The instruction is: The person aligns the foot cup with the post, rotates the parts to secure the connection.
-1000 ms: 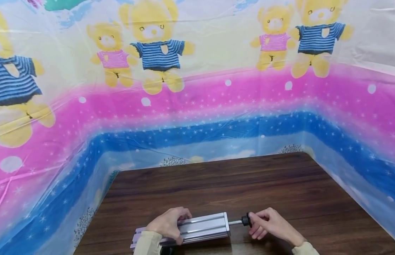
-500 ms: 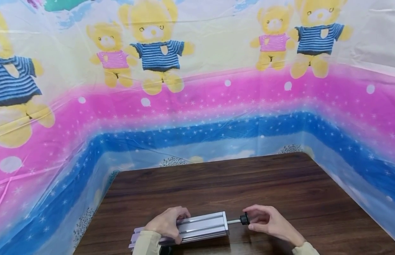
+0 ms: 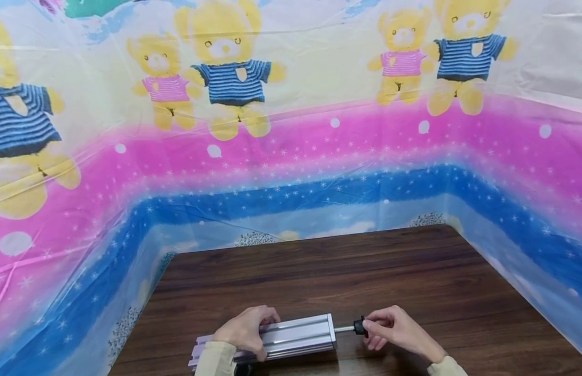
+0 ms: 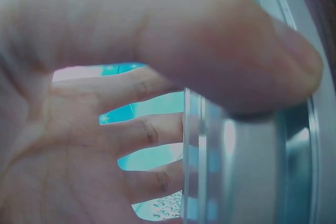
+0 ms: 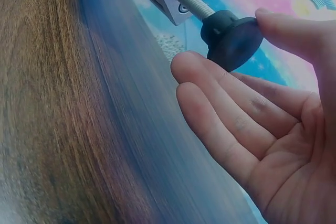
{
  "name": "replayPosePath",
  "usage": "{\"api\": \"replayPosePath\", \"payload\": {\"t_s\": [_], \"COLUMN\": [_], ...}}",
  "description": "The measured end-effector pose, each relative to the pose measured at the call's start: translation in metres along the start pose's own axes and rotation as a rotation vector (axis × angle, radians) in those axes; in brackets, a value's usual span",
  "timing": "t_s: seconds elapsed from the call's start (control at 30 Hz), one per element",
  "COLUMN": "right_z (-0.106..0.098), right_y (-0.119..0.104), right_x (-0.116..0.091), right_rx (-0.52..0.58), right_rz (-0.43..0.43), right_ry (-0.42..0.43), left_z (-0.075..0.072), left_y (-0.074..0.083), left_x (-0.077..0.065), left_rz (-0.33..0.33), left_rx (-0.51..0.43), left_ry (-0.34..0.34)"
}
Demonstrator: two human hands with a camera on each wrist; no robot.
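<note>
A silver aluminium profile (image 3: 297,334) lies across the table's near side, with an end plate on its right end. My left hand (image 3: 246,330) grips it near its left part. In the left wrist view the thumb (image 4: 252,61) lies over one face and the fingers reach the opposite edge. A threaded rod (image 5: 193,3) sticks out of the end plate and carries a black levelling foot (image 5: 233,40). My right hand (image 3: 396,329) pinches the foot's rim between thumb and fingers. In the right wrist view two fingers stretch out below it, apart from the foot.
The dark wood table (image 3: 319,277) extends behind and to the right of the hands. Printed bear curtains (image 3: 291,183) enclose its back and sides. A black part (image 3: 244,369), mostly hidden, shows under the profile by the left sleeve.
Half a second ago my right thumb and fingers were spread around the foot; now they have drawn together on its rim. The left hand keeps its grip, and the profile has barely moved.
</note>
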State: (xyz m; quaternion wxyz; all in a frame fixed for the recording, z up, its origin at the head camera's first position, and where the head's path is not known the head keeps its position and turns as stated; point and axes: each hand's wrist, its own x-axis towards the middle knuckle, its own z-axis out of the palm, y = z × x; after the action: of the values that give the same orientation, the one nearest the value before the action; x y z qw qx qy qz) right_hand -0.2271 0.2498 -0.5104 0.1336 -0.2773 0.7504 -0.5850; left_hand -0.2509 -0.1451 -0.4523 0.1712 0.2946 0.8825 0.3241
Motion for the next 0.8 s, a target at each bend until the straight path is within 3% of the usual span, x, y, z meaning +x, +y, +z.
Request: {"api": "replayPosePath", "payload": {"t_s": [0.4, 0.8], "right_z": [0.0046, -0.0038], "right_y": [-0.0008, -0.0057], "right_x": [0.0016, -0.0048], "right_rx": [0.018, -0.006], "right_rz": [0.096, -0.027], "right_ry": [0.011, 0.070], "left_z": [0.0009, -0.0030], "left_y": [0.0009, 0.0023], "left_x": [0.0012, 0.0020], "left_rz": [0.012, 0.003], "left_rx": [0.005, 0.039], "left_ry": [0.007, 0.022]}}
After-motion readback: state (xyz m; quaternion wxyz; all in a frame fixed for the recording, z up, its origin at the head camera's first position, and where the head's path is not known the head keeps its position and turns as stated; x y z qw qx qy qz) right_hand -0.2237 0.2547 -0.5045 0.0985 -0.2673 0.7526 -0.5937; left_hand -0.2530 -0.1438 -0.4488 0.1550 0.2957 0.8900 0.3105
